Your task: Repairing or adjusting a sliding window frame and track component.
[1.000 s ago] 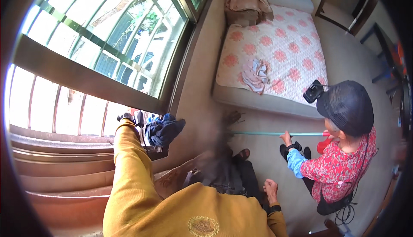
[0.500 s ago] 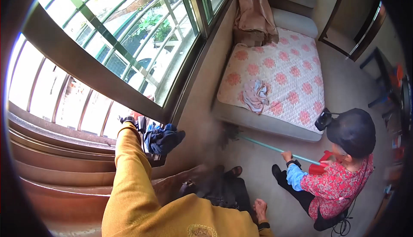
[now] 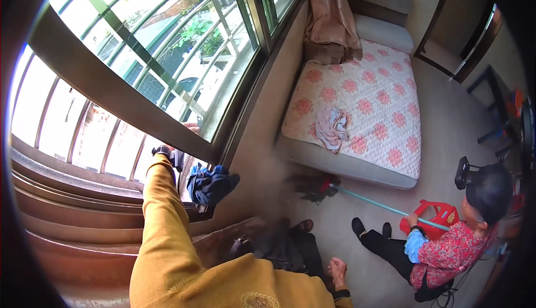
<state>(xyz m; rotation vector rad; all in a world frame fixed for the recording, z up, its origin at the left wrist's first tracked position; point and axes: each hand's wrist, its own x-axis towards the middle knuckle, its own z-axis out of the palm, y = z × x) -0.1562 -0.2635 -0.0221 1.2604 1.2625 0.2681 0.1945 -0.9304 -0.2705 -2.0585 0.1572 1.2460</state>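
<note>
My left arm, in a mustard sleeve, reaches out past the sliding window frame (image 3: 134, 104). Beyond the pane my left hand (image 3: 191, 126) shows only as a small patch of fingers, the rest hidden by the frame; what it touches is unclear. A crumpled dark blue cloth (image 3: 212, 185) hangs over the sill corner beside my wrist. Low in the view, my right hand (image 3: 338, 271) hangs at my side, its fingers loosely curled with nothing visible in them.
Curved bars (image 3: 84, 129) run outside the window. A bed (image 3: 357, 101) with a flowered quilt and a rumpled cloth (image 3: 333, 129) stands beyond. At right, another person (image 3: 452, 246) holds a broom (image 3: 379, 204) near a red plastic stool (image 3: 427, 216).
My left hand has shifted farther along outside, its fingers now showing through the pane. The other person has moved right, and the broom's head has come out from beside the bed.
</note>
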